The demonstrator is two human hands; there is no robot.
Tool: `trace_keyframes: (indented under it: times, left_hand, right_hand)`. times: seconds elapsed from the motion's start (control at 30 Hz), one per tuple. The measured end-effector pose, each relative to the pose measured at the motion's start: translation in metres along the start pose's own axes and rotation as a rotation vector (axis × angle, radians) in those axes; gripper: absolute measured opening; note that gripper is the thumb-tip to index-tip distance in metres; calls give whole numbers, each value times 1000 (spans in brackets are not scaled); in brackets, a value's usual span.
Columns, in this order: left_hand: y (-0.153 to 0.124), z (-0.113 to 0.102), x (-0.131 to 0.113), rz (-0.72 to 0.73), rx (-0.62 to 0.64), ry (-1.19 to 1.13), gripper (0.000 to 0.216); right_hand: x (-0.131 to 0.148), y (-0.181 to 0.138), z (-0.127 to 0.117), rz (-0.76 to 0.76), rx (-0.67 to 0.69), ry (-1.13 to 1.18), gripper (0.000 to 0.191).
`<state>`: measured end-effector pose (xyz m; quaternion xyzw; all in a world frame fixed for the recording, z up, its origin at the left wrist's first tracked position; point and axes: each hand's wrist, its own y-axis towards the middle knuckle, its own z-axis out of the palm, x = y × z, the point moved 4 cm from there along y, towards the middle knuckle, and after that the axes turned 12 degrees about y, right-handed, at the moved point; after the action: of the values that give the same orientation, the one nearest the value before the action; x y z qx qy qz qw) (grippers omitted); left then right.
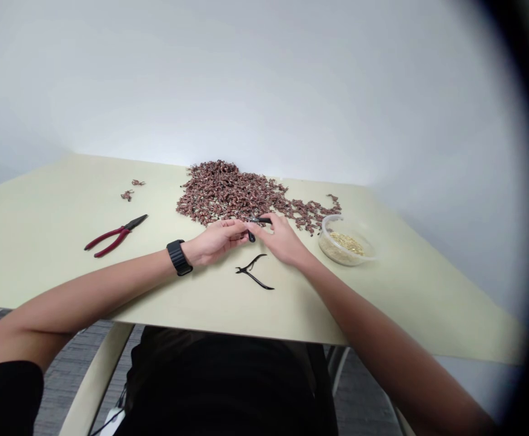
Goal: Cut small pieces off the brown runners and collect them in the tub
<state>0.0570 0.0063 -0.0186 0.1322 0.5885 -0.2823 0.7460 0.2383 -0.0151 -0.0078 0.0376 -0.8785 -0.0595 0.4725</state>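
My left hand (216,240), with a black watch on the wrist, pinches something small that I cannot make out at its fingertips. My right hand (282,239) is closed on a small black tool (257,223) whose tip meets the left fingertips. Both hands rest on the pale table (41,230) just in front of a large heap of small brown pieces (232,194). Black nippers (254,272) lie on the table just below my hands.
Red-handled pliers (114,235) lie to the left. Two small brown clusters (130,191) sit at the back left. A clear bowl (346,245) with small golden bits stands at the right. A white wall rises behind the table.
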Motion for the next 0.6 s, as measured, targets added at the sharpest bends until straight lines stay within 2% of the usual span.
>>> trace_keyframes:
  times: [0.1,0.2,0.47,0.6]
  left_hand:
    - [0,0,1,13,6,41,20]
    - [-1,0,4,29,9,74,25]
    - [-3,2,-1,52,34,97,25]
    - [-2,3,-5,114,72,119,27]
  right_hand:
    - [-4,-2,4,46,54,-32,93]
    - [-3,-3,6,34,84,-76,98]
    - [15,-14,9,-95,44,-179,54]
    - [21,-20,11,-129,51,-200,43]
